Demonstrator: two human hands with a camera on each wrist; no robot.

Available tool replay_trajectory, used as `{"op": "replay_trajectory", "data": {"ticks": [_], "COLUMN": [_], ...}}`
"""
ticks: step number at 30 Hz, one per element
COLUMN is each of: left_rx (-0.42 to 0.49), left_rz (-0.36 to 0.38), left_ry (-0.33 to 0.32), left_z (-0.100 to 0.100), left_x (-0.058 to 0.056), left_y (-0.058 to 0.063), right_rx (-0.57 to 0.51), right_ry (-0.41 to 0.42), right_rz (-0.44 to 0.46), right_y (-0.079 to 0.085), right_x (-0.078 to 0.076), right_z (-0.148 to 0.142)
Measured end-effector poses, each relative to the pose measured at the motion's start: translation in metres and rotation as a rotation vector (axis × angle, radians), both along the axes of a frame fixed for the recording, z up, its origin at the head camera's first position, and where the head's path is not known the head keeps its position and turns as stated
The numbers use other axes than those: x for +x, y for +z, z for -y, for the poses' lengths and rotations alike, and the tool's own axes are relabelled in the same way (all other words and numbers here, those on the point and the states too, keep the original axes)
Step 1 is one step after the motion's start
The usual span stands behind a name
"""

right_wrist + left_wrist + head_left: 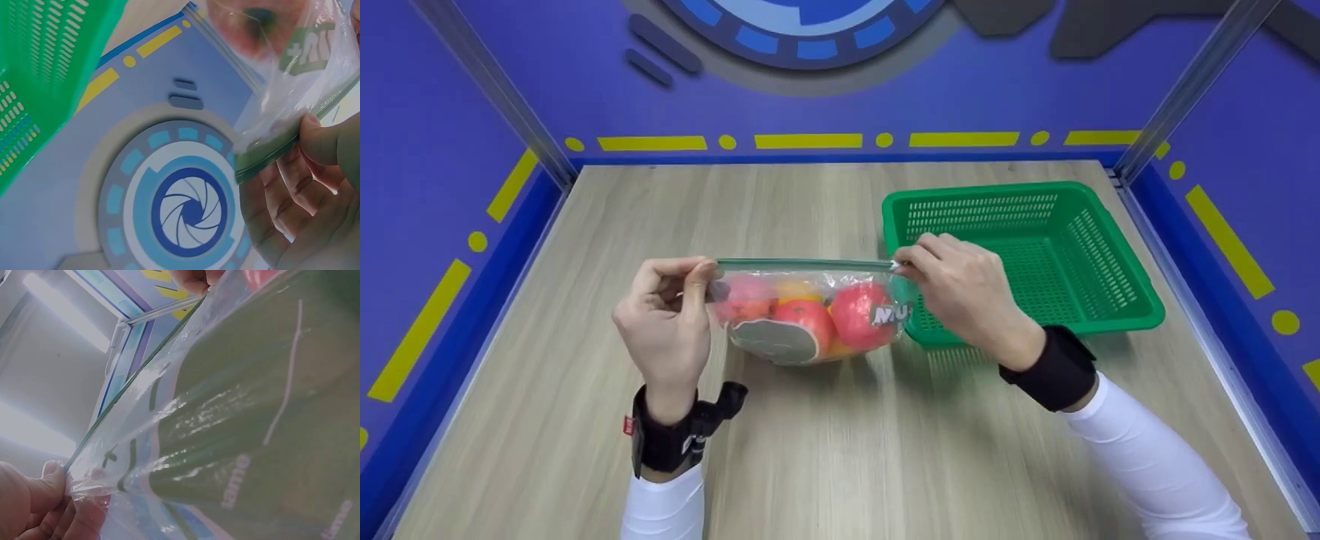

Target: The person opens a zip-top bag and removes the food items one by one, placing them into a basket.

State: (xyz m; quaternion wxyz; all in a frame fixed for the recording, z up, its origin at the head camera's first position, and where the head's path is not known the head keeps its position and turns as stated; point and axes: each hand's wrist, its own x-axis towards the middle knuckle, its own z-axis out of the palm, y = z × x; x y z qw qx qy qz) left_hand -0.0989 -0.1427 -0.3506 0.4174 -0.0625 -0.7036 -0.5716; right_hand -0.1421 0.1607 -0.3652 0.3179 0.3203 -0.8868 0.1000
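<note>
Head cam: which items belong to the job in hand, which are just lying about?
In the job:
- clear plastic bag, pinched along its green top strip
- red fruit and yellow fruit inside
- left hand and right hand

Probably just around:
- green basket, gripped by neither hand; its role is unclear
- wooden tabletop

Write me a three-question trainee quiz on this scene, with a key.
1. True or false: red fruit is inside the clear bag.

2. What do the left hand and right hand pinch? A) the bag's bottom; B) the green top strip, near opposite ends; C) the black wristbands.

3. Complete: in the head view, the green basket stands on the table to the bag's ____.

Key: 1. true; 2. B; 3. right.
</note>
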Motion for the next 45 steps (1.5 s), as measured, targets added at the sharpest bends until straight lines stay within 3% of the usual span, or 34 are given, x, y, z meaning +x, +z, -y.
{"op": "replay_trajectory", "data": {"ticks": [12,23,27,33,39,45], "left_rx": [0.026,0.017,0.01,0.018,0.02,0.03], "left_rz": [-0.003,-0.008,-0.002,0.013,0.025,0.031], "left_ry": [-0.031,-0.027,-0.028,-0.028,-0.02,-0.039], "left_z": [-0.003,-0.008,-0.012,-0.014,-0.014,-0.014], "left_x": [0.003,0.002,0.003,0.004,0.005,0.006], "left_y": [0.001,-0.001,-0.002,-0.001,-0.001,-0.001], "right_rx": [-0.138,-0.181,-0.225,-0.242,-0.216,-0.207], "right_ry": [-0.025,-0.062,-0.033,0.109,0.191,0.164], "right_rz": [0.096,0.186,0.14,-0.019,-0.086,-0.076], "right_y": [-0.007,-0.014,-0.014,-0.008,-0.001,-0.012], "right_x": [0.005,0.014,0.025,0.037,0.032,0.023], "right_z": [-0.029,-0.042,-0.028,0.004,0.034,0.049]}}
